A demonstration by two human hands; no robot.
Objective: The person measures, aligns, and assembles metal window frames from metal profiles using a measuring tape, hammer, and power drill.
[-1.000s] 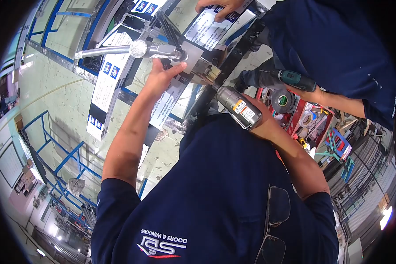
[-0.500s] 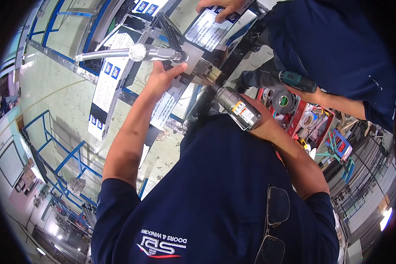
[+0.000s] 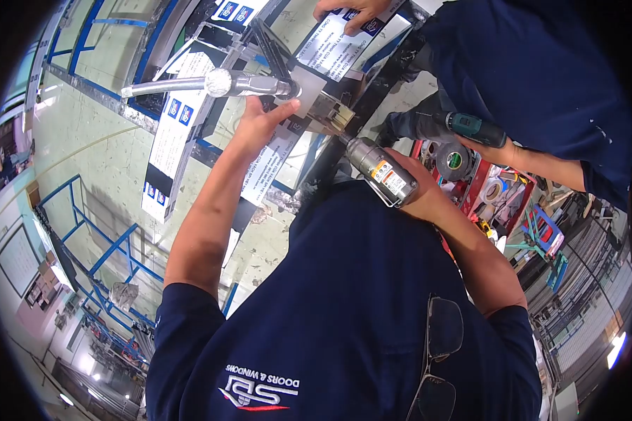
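My right hand (image 3: pixel 416 184) is wrapped around a grey power driver (image 3: pixel 380 170) with a yellow and white label. Its tip points up and left at a small metal bracket (image 3: pixel 337 112) on the metal frame. My left hand (image 3: pixel 258 125) is at the frame's profile (image 3: pixel 277 151), its thumb stretched along the edge of a pale flat plate (image 3: pixel 307 88). The left hand's lower fingers are hidden. Just above that hand lies a silver hammer-like tool (image 3: pixel 249 84), its handle reaching left. A black bar (image 3: pixel 270 49) stands beside the tool's right end.
A co-worker's hand (image 3: pixel 351 12) rests on a labelled profile (image 3: pixel 344 45) at the top. Another hand on the right holds a dark green drill (image 3: pixel 476 129). A red tool tray (image 3: pixel 479 184) holds tape rolls. Blue metal frames (image 3: pixel 109 245) stand at left.
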